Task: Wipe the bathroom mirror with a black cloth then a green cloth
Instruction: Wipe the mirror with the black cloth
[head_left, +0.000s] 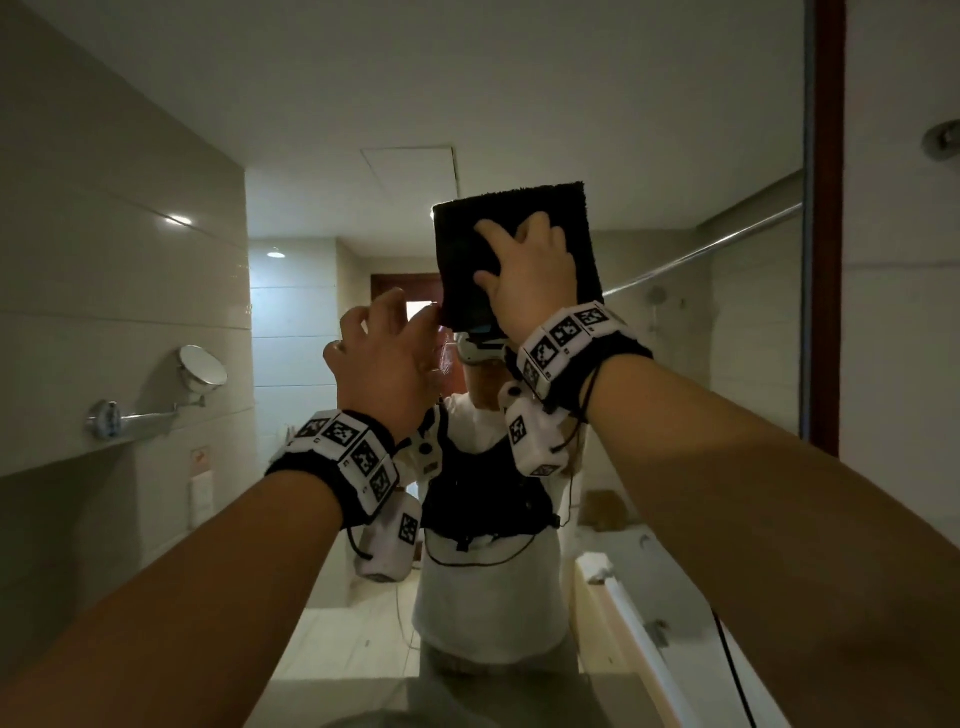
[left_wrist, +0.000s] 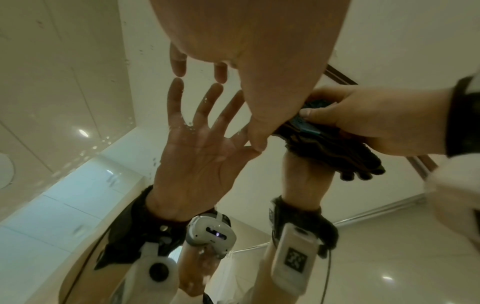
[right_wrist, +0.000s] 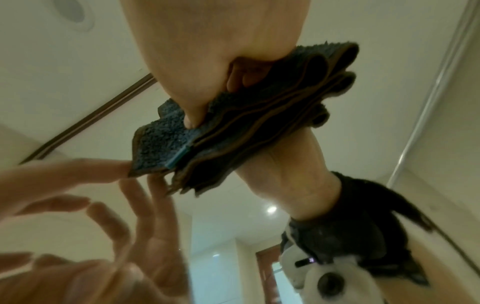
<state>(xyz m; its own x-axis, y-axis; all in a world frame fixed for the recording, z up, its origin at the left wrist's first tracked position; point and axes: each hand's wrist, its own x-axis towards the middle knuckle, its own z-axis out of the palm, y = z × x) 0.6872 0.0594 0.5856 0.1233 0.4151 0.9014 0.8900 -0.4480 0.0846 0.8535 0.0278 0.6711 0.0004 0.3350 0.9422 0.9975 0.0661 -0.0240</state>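
Here the person stands close to the bathroom mirror (head_left: 649, 130) with both arms raised. The right hand (head_left: 530, 275) presses a folded black cloth (head_left: 519, 208) flat against the glass, high up and a little right of centre; its fingers spread over the near face while the thumb hooks round the left edge, so the grip is holding the cloth. The right wrist view shows the cloth folded into several layers, with a small blue tag at one edge. The left hand (head_left: 384, 358) holds nothing: its fingers are loosely spread, and one fingertip touches the lower left corner of the cloth, as if steadying or straightening it. Two other fingertips seem to meet the glass in the left wrist view, though that is hard to confirm.

By the look of it the task is in its first part, the black-cloth wipe. Droplets and smears show on the glass to the left, so much of the surface probably remains to be wiped. No green cloth appears in any view, so that second pass is left to do.
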